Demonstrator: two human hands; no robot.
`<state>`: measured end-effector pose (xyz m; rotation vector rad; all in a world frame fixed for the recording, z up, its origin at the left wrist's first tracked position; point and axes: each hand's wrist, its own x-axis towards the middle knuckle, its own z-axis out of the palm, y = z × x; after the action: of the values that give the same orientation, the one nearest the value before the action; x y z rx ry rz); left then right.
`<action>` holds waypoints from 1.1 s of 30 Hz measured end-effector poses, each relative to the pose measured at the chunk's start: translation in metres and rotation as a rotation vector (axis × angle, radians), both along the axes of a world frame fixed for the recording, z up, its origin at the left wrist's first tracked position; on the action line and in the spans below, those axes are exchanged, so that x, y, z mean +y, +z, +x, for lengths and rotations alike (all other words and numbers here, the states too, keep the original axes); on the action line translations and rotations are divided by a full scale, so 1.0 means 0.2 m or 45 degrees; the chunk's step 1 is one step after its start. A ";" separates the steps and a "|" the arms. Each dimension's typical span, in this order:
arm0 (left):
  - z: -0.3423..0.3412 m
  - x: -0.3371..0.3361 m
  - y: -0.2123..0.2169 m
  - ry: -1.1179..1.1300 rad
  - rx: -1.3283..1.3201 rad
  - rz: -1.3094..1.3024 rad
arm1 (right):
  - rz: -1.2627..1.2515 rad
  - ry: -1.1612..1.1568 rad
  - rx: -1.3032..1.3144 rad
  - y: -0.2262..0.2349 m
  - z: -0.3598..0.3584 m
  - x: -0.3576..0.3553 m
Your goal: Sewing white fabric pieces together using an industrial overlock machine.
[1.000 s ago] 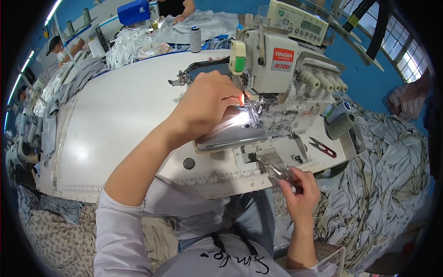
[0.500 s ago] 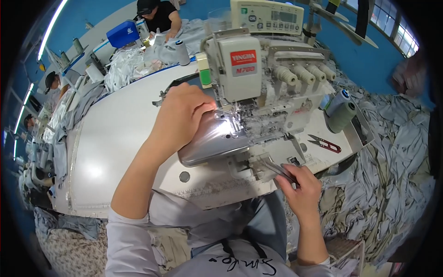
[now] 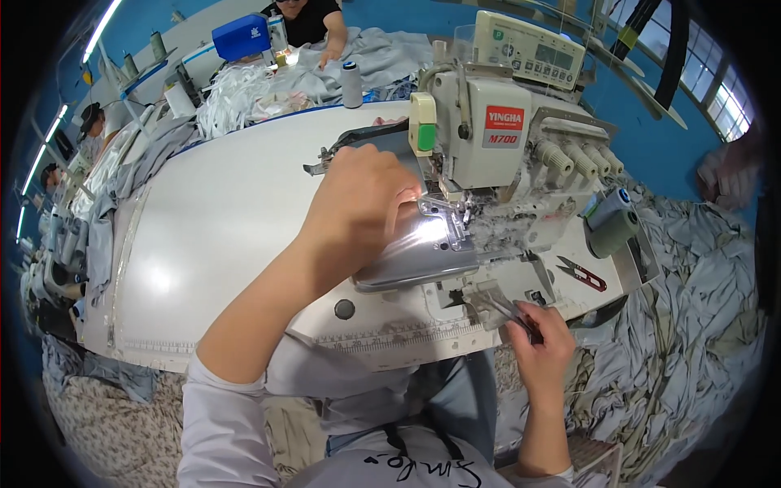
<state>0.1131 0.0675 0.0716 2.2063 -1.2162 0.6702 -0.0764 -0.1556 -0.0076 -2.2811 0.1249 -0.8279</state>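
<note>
A white overlock sewing machine (image 3: 488, 134) stands before me, with lint around its needle area. My left hand (image 3: 362, 203) bends over the lit metal sewing plate (image 3: 419, 260), thumb and fingers pinched together beside the presser foot (image 3: 455, 224). What those fingertips hold, if anything, is hidden. Lower right, my right hand (image 3: 541, 337) grips metal tweezers (image 3: 508, 309). Their tips point up and left, over the looper cover (image 3: 486, 301) at the machine's front; I cannot tell whether they touch it.
Red-handled thread snips (image 3: 582, 274) lie right of the machine, near thread cones (image 3: 614, 232). Grey fabric (image 3: 667, 342) is heaped along the right side. A grey cone (image 3: 351, 85) stands at the table's far edge. Beyond it a co-worker (image 3: 313, 24) sits at another machine.
My view has turned, so the machine and table sit farther right in the picture. Both hands keep nearly the same places at the machine, the right still gripping the tweezers.
</note>
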 end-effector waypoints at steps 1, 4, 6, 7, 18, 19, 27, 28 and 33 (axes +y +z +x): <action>-0.01 0.01 0.00 -0.038 -0.027 -0.045 | 0.004 -0.006 -0.010 0.01 0.00 0.00; -0.03 0.03 0.01 -0.008 -0.078 -0.004 | 0.002 -0.060 -0.108 0.03 0.04 0.00; -0.03 0.03 0.02 0.020 -0.075 0.038 | -0.010 -0.085 -0.132 0.06 0.09 0.00; -0.04 0.03 0.04 0.058 -0.078 0.076 | -0.026 -0.100 -0.162 0.08 0.11 -0.01; -0.10 0.09 0.08 0.172 -0.049 0.159 | 0.239 -0.054 -0.333 0.07 0.47 -0.01; -0.10 0.09 0.08 0.216 -0.048 0.155 | 0.270 -0.071 -0.291 0.06 0.48 0.00; -0.03 0.01 0.03 -0.020 0.176 -0.105 | 0.015 -0.052 -0.400 0.09 0.47 0.05; 0.00 0.01 0.03 -0.006 0.253 -0.059 | 0.058 -0.040 -0.363 0.09 0.46 0.05; 0.05 -0.01 0.06 -0.009 0.723 -0.180 | 0.381 0.016 -0.272 0.03 0.32 0.07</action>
<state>0.1223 0.0657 0.0845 2.0667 -0.8522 0.0981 -0.0117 -0.1408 -0.0023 -1.9018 0.1281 -0.9711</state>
